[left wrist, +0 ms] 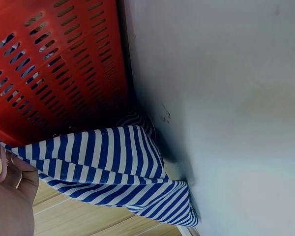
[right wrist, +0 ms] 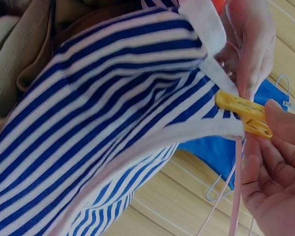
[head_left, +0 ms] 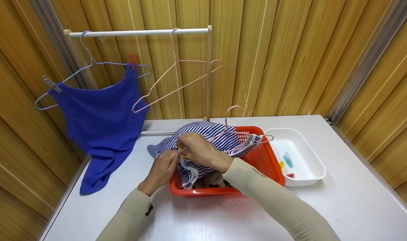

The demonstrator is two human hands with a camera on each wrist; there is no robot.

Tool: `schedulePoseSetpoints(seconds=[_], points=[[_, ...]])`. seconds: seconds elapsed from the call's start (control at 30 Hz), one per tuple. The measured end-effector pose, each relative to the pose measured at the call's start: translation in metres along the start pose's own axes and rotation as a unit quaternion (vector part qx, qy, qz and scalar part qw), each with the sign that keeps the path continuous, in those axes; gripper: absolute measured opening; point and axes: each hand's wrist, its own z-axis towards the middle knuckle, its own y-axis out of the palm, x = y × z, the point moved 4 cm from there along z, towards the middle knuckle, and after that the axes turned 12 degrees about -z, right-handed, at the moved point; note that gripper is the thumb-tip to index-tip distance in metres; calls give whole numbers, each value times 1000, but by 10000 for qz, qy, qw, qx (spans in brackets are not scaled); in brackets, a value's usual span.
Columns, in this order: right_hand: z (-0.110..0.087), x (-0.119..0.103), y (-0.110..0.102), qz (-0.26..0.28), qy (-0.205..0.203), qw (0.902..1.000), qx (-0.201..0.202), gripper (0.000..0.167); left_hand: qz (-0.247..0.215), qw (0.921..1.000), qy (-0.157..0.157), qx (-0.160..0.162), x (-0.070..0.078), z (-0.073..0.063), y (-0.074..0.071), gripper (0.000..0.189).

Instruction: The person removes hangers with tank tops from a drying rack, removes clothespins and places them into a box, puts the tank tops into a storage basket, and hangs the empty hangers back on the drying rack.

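Note:
A blue-and-white striped top [head_left: 196,129] with white trim lies over a red basket [head_left: 196,192], draped on a pink hanger [head_left: 226,118]. At the top's near shoulder, my right hand [head_left: 203,152] pinches a yellow clothespin [right wrist: 241,105] between thumb and fingers. The clothespin's jaws sit on the fabric beside the pink hanger's end. My left hand [head_left: 161,169] grips the same shoulder and hanger end; its fingers are partly hidden behind the cloth in the right wrist view. In the left wrist view, striped fabric hangs from that hand down past the basket's side.
A blue tank top [head_left: 103,113] hangs at left from a rail [head_left: 139,32], clipped by a red clothespin [head_left: 132,60] and a grey one [head_left: 52,83]. Beside it hangs a bare pink hanger [head_left: 163,75]. A white tray [head_left: 310,150] with several clothespins adjoins the basket. Brown cloth [head_left: 210,180] lies inside the basket.

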Motion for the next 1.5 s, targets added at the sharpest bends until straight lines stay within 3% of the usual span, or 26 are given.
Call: schedulePoseSetpoints(seconds=[0.33,0.57,0.83,1.03,1.23,1.5], points=[[-4,-4,-10,70,-229,9975,665,14,60,10000,35,58,1,-1,1,29],[-10,-1,-35,148,-99,9930,1166,8,36,10000,-7,40,0,-1,-1,29],[-28,7,-64,451,-82,9906,1286,22,33,10000,-51,26,-1,-1,0,31],[-52,21,-94,724,101,9883,1338,27,61,9999,-87,40,0,-1,0,30],[-84,43,-124,598,407,9851,1558,30,10,10000,-37,31,0,0,1,31],[-132,95,-146,2,1393,9761,1669,31,10,9999,108,122,1,-2,0,31]])
